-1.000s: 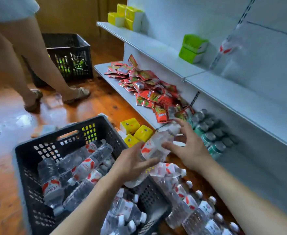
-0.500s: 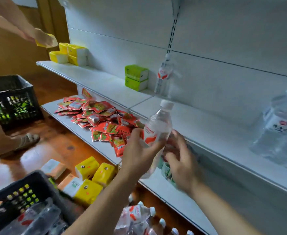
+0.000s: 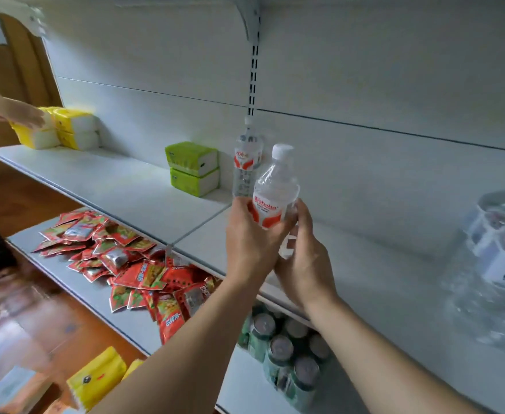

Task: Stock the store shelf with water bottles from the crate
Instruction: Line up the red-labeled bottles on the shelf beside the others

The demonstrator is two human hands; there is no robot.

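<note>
Both my hands hold one clear water bottle (image 3: 275, 189) with a white cap and a red-and-white label, upright and slightly tilted, just above the white middle shelf (image 3: 203, 231). My left hand (image 3: 252, 237) grips it round the label from the left. My right hand (image 3: 303, 258) wraps its lower part from the right. Another water bottle (image 3: 246, 161) stands upright on the shelf against the back wall, just behind and left of the held one. The crate is out of view.
Green tissue packs (image 3: 193, 168) sit left of the standing bottle, yellow packs (image 3: 66, 131) farther left under another person's hand (image 3: 12, 113). A shrink-wrapped bundle of large bottles (image 3: 496, 258) lies at right. Red snack packets (image 3: 131, 264) and green cans (image 3: 284, 351) fill the lower shelf.
My hands have carried the bottle up from the crate to the middle shelf's height, and my view has risen with it. The other person's hand has come to the yellow packs.
</note>
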